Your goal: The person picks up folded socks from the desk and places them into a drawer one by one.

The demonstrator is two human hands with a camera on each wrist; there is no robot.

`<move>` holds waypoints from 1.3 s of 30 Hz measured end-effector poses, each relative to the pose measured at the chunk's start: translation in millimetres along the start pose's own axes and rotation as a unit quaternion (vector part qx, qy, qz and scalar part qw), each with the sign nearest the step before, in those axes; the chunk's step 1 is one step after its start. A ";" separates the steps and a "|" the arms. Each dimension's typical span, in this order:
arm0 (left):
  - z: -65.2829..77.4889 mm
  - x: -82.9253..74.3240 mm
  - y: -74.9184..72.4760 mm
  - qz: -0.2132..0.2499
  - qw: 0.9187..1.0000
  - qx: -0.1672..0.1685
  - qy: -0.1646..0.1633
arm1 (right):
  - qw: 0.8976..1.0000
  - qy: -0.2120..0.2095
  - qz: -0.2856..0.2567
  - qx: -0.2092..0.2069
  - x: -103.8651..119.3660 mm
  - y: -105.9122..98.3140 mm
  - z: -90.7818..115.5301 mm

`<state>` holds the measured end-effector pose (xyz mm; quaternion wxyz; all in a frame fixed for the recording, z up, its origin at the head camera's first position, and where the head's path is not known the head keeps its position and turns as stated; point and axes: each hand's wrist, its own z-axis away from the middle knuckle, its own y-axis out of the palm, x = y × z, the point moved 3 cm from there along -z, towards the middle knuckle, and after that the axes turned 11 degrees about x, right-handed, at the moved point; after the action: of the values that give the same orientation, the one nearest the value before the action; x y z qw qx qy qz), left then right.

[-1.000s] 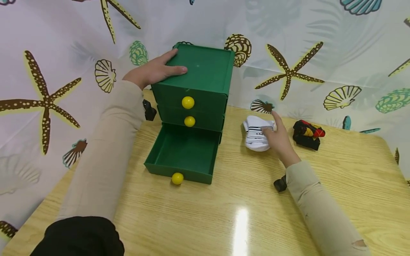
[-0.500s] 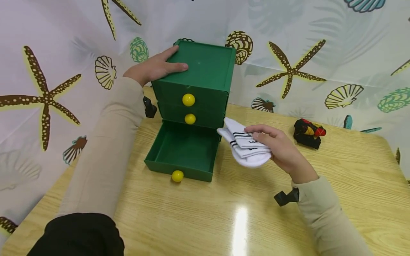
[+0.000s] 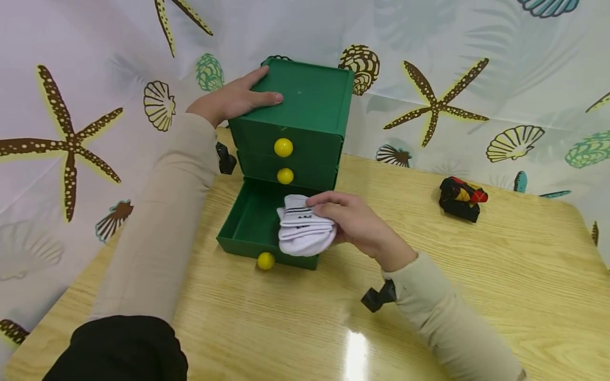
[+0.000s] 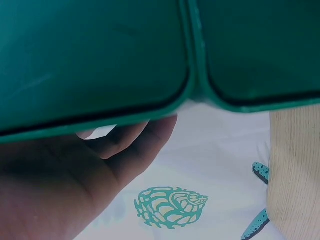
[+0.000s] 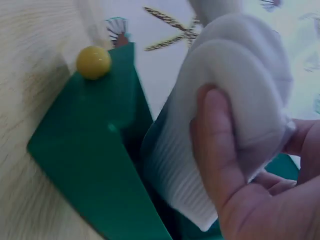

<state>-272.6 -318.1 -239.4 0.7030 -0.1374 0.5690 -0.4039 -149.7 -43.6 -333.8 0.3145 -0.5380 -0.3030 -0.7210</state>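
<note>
A folded pair of white socks (image 3: 307, 227) with black stripes is pinched in my right hand (image 3: 359, 227), over the right part of the pulled-out bottom drawer (image 3: 248, 246). In the right wrist view a finger presses into the sock fabric (image 5: 245, 100) above the drawer wall (image 5: 95, 160). My left hand (image 3: 233, 100) rests on the top left edge of the green drawer cabinet (image 3: 310, 95), thumb lying on its top. Part of that hand (image 4: 55, 185) shows under the green side wall in the left wrist view; some of its fingers are hidden there.
To the right on the wooden table (image 3: 429, 254) lies a folded black bundle with red and yellow patches (image 3: 461, 199). Yellow knobs mark the drawers, such as the top knob (image 3: 283, 147). A curtain with sea-star prints (image 3: 433, 106) hangs behind.
My right hand has picked the white socks up from the table and carried them left over the open drawer. My left hand has stayed on the cabinet.
</note>
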 end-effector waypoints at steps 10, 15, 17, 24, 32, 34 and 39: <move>-2.5 -4.4 2.5 0.005 1.000 0.002 0.010 | 0.998 0.054 0.037 -0.024 -17.6 29.9 -78.8; -3.6 -8.9 2.4 0.001 1.000 0.004 0.016 | 0.994 0.080 0.060 0.033 -27.2 36.9 -94.4; -3.8 -10.9 1.6 0.000 1.000 0.004 0.019 | 0.991 0.083 0.090 0.046 -28.0 37.6 -95.1; -1.5 -13.6 -1.0 -0.003 1.000 0.001 0.017 | 0.974 0.071 0.212 0.045 -24.3 37.0 -92.9; 1.6 -6.9 -0.1 -0.003 1.000 -0.004 0.008 | 0.962 0.042 0.266 0.041 -28.5 43.4 -97.4; 1.9 -4.7 0.1 0.000 1.000 -0.003 0.007 | 0.957 0.040 0.285 0.043 -29.2 43.4 -95.4; 2.3 -0.5 -1.0 0.002 1.000 -0.003 0.008 | 0.934 0.019 0.349 0.069 -23.2 39.7 -78.2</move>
<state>-271.0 -319.0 -237.6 0.6989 -0.1352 0.5760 -0.4019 -159.4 -125.8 -370.9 0.5885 -0.5729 -0.1385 -0.5534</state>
